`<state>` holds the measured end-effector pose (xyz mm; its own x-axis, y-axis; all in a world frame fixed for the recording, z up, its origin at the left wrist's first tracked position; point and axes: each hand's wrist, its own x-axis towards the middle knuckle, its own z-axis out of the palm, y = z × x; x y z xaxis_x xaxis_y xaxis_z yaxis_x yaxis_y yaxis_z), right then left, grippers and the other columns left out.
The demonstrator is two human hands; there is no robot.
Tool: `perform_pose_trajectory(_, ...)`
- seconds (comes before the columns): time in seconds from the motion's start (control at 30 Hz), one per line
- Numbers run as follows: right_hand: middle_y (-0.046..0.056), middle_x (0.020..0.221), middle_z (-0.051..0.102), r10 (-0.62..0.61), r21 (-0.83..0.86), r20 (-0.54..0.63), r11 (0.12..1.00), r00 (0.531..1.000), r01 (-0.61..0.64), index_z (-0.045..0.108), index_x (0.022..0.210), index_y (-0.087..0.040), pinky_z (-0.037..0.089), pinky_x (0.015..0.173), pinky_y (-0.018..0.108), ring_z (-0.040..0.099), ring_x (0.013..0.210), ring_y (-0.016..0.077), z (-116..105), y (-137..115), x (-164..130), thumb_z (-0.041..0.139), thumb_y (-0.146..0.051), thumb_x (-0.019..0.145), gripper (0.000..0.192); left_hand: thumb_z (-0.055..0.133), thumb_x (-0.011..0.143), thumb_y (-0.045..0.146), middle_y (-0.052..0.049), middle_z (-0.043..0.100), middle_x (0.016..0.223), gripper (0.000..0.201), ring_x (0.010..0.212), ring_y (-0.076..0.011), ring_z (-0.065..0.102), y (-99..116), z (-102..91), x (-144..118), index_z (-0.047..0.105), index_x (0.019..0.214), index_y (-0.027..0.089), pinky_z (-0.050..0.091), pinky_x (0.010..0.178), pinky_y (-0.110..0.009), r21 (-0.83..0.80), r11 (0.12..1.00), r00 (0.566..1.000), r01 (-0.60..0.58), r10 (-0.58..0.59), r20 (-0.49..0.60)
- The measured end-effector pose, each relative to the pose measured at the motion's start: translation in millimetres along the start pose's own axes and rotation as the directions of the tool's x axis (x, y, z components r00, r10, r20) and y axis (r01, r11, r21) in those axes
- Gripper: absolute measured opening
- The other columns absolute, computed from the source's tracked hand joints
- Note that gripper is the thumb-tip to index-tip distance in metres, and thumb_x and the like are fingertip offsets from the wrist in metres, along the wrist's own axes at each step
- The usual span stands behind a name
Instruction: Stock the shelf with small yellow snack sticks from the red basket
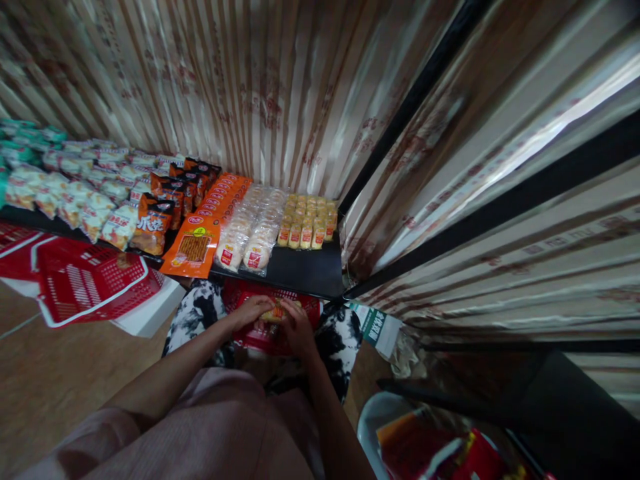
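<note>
A small yellow-wrapped snack (273, 313) with a red-orange mark is between my two hands, above a red basket (313, 308) that sits between my knees. My left hand (251, 312) closes on the snack's left end, and my right hand (298, 325) curls round its right end. Just beyond them, similar yellow packs (304, 225) stand in rows on a black shelf (315, 267). Left of these lie round white cakes (257, 256) in clear wrappers, then flat orange packets (193, 243). The basket's contents are mostly hidden under my hands.
Dark orange bags (153, 225), white snack bags (117, 227) and green bags (30, 143) fill the shelf's left part. Red shopping baskets (95, 283) stand at left. A pleated curtain (260, 100) hangs behind. At lower right is a white tub (370, 423) of packets.
</note>
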<state>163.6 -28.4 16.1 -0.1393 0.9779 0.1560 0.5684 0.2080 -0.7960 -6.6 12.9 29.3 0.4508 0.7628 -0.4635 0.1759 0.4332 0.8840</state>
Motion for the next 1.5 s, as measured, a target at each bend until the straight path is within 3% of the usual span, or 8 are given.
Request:
perform_pose_trajectory(0.17,0.006,0.111,0.064,-0.002,-0.099,0.105,0.995,0.994,0.013,0.060,0.113,-0.022,0.039,0.094,0.038,0.054,0.106,0.0203,-11.7,-11.7,2.0,0.051,-0.026,0.082,0.033,0.050,0.074,0.049,0.006,0.050,0.045,0.035,0.036,-0.0102,0.047,23.6,2.7,-1.4,0.053,0.083,0.016,0.037,0.040,-0.021,0.124,0.992,0.997,0.015,-0.024,0.072)
perform_pose_trajectory(0.47,0.007,0.108,0.064,0.021,-0.175,0.077,0.985,0.997,-0.007,0.057,0.119,-0.021,0.042,0.089,0.035,0.055,0.101,0.0224,-32.1,-30.4,9.0,0.056,-0.029,0.080,0.040,0.049,0.076,0.045,0.007,0.050,0.043,0.030,0.035,-0.0117,0.048,55.6,14.1,3.0,0.052,0.088,0.017,0.036,0.038,-0.020,0.317,0.947,0.999,-0.043,0.036,0.028)
perform_pose_trajectory(0.77,0.009,0.103,0.064,-0.009,-0.221,-0.088,0.975,0.996,-0.010,0.057,0.117,-0.018,0.044,0.087,0.035,0.057,0.096,0.0220,-44.1,-30.0,19.6,0.054,-0.032,0.081,0.039,0.044,0.078,0.055,0.003,0.058,0.059,0.040,0.039,-0.0101,0.050,72.5,22.7,21.1,0.050,0.092,0.018,0.037,0.040,-0.020,0.385,0.901,0.972,-0.198,0.231,-0.040)
perform_pose_trajectory(1.0,0.011,0.105,0.064,0.071,-0.186,-0.208,0.976,0.976,-0.110,0.058,0.113,-0.013,0.046,0.085,0.034,0.058,0.096,0.0217,-52.9,-30.1,28.2,0.049,-0.036,0.082,0.040,0.039,0.081,0.055,0.002,0.061,0.067,0.040,0.048,-0.0107,0.054,84.0,32.5,32.0,0.051,0.089,0.018,0.042,0.050,-0.022,0.409,0.869,0.941,-0.277,0.332,-0.069)
perform_pose_trajectory(1.23,0.013,0.100,0.059,0.192,-0.105,-0.340,0.965,0.921,-0.240,0.057,0.111,-0.011,0.050,0.061,0.027,0.059,0.065,0.0150,-60.2,-21.5,47.5,0.047,-0.041,0.082,0.043,0.046,0.082,0.034,-0.002,0.063,0.087,0.038,0.075,-0.0138,0.059,87.4,42.8,42.5,0.046,0.116,0.017,0.046,0.071,-0.025,0.439,0.807,0.867,-0.394,0.485,-0.115)
perform_pose_trajectory(1.4,0.013,0.101,0.059,0.173,-0.141,-0.468,0.954,0.867,-0.266,0.054,0.116,-0.012,0.048,0.067,0.029,0.058,0.077,0.0189,-63.5,-12.5,62.5,0.045,-0.045,0.082,0.049,0.044,0.083,0.025,-0.004,0.064,0.105,0.029,0.092,-0.0142,0.060,87.5,49.6,55.5,0.048,0.111,0.019,0.047,0.082,-0.027,0.356,0.828,0.865,-0.432,0.492,-0.094)
perform_pose_trajectory(1.5,0.012,0.103,0.060,0.177,-0.204,-0.518,0.925,0.837,-0.322,0.053,0.119,-0.013,0.046,0.074,0.032,0.057,0.087,0.0223,-64.0,-8.0,69.9,0.043,-0.043,0.082,0.049,0.042,0.083,0.021,-0.004,0.063,0.111,0.028,0.103,-0.0147,0.057,90.3,52.0,64.0,0.050,0.110,0.019,0.044,0.091,-0.029,0.415,0.798,0.855,-0.436,0.511,-0.084)
